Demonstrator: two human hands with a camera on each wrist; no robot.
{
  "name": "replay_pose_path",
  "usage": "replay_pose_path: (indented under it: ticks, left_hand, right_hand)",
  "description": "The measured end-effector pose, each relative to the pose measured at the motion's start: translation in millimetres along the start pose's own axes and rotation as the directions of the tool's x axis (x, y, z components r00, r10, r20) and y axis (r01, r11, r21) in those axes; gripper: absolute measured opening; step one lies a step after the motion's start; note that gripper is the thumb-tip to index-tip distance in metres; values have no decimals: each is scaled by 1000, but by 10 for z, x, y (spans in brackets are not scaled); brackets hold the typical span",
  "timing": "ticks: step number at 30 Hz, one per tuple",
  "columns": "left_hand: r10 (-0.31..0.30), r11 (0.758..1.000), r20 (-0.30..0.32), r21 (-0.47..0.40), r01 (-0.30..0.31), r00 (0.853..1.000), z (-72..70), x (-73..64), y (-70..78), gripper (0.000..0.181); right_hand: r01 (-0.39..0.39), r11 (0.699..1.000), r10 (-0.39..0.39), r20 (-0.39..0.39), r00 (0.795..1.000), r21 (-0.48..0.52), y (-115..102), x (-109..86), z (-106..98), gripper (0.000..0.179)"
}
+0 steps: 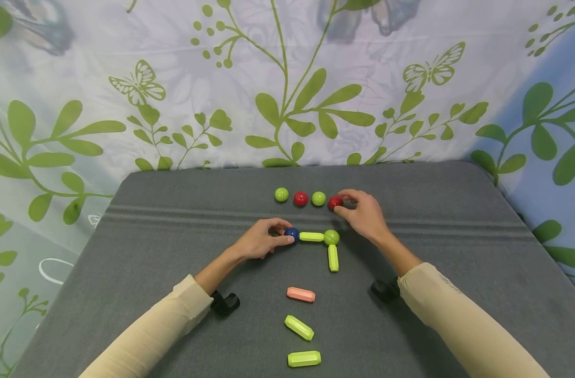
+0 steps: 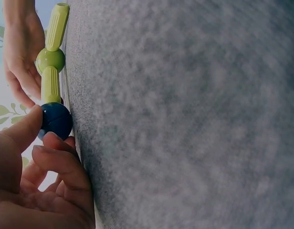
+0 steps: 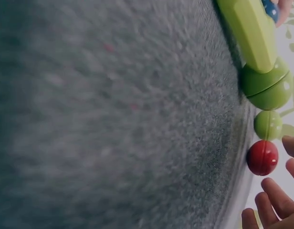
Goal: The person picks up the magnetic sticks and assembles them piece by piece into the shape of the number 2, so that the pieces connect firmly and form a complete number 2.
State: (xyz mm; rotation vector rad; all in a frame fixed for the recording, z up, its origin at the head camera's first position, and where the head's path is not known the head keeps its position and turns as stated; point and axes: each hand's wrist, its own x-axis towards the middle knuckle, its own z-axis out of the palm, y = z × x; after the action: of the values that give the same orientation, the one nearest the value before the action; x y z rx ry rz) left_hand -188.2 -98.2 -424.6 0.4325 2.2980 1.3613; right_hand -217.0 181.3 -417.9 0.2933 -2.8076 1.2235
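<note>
In the head view my left hand point(image 1: 258, 241) pinches a dark blue ball point(image 1: 293, 232) between thumb and fingers. That ball joins a ridged yellow-green rod point(image 1: 311, 237), which runs to a green ball point(image 1: 331, 236). From this green ball a second yellow-green rod point(image 1: 333, 259) points towards me, making an L shape on the table. Farther back, my right hand point(image 1: 366, 215) reaches to a glossy red ball point(image 1: 335, 202), thumb and fingers spread about it. The right wrist view shows a small gap between the fingertips point(image 3: 267, 185) and the red ball point(image 3: 262, 157).
Left of that red ball lie a green ball point(image 1: 318, 198), another red ball point(image 1: 300, 198) and a second green ball point(image 1: 281, 195). Nearer me are a salmon rod point(image 1: 301, 294) and two yellow-green rods point(image 1: 299, 327). A leaf-patterned cloth point(image 1: 198, 94) hangs behind the grey table point(image 1: 141, 236).
</note>
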Motion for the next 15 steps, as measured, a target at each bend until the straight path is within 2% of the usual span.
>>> replay_pose_path:
  ticks: [7,15]
  left_hand:
    - [-4,1000,-3,7,4,1000,-5,-9,-5,36]
    - [6,1000,-2,-4,-6,1000,2,4,2,36]
  right_hand:
    - [-3,997,5,19,1000,-77,-42,135,85,36]
    - [31,989,-32,-2,999,-148,-55,149,130,27]
